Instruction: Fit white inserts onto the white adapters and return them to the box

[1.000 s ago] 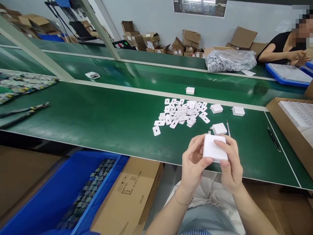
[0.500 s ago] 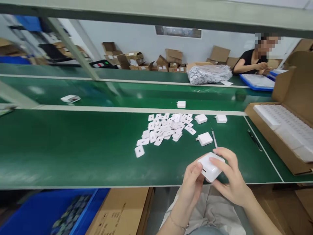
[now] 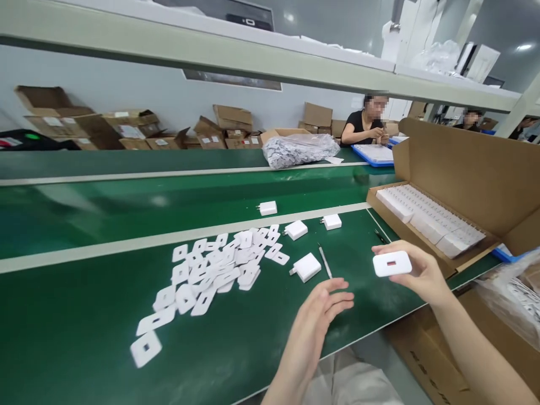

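Note:
My right hand (image 3: 417, 270) grips a white charger (image 3: 392, 264) above the green table, its end face with a small slot turned toward me. My left hand (image 3: 318, 309) is off the charger, fingers extended and apart, holding nothing. Just beyond its fingertips lie a thin silver pen-like tool (image 3: 324, 260) and a white plug charger (image 3: 307, 267) with its prongs to the left. To the left spreads a pile of flat white slotted plates (image 3: 219, 264). Two more chargers lie behind, one (image 3: 296, 229) near the pile and one (image 3: 332, 221) farther right.
An open cardboard box (image 3: 426, 236) holding rows of white chargers stands at the right. Another charger (image 3: 268, 208) lies beyond the pale strip. A dark tweezer-like tool (image 3: 382, 236) is beside the box. Across the bench, a person (image 3: 363, 126) works near a plastic bag (image 3: 299, 149).
My left hand has let go of the charger and opened. The right hand has carried the charger rightward, toward the box. The view has swung to the right.

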A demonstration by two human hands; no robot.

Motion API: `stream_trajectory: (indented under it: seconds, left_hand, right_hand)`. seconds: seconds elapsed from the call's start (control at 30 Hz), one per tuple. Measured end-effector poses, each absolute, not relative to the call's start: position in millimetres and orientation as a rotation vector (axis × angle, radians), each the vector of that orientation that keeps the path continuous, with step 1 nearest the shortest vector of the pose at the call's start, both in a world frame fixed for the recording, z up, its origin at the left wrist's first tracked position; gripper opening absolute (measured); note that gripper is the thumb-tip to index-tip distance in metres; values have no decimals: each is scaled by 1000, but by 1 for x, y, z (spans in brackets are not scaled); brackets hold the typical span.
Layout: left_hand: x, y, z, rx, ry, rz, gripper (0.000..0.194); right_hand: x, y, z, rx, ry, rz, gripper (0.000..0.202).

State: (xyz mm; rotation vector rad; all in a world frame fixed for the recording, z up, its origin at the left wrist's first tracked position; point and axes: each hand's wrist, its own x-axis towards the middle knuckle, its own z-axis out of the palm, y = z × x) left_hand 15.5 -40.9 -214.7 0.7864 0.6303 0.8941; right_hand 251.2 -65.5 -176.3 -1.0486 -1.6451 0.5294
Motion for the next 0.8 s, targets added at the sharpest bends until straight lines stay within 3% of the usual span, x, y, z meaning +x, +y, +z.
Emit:
stream_trajectory:
  seconds: [0.23,0.4,0.8]
  left_hand:
    - [20,-48,-206,775,547,933,48]
    - [12,-52,-211,717,521,1174,48]
    - [19,-73,-216,834,356,1425,48]
  right_hand:
    - [191,-58,-205,-818,-1767,683,30]
    - [171,-71,-209,-945,-1708,673,46]
    - [146,-79,-198,-719,-1629,320,18]
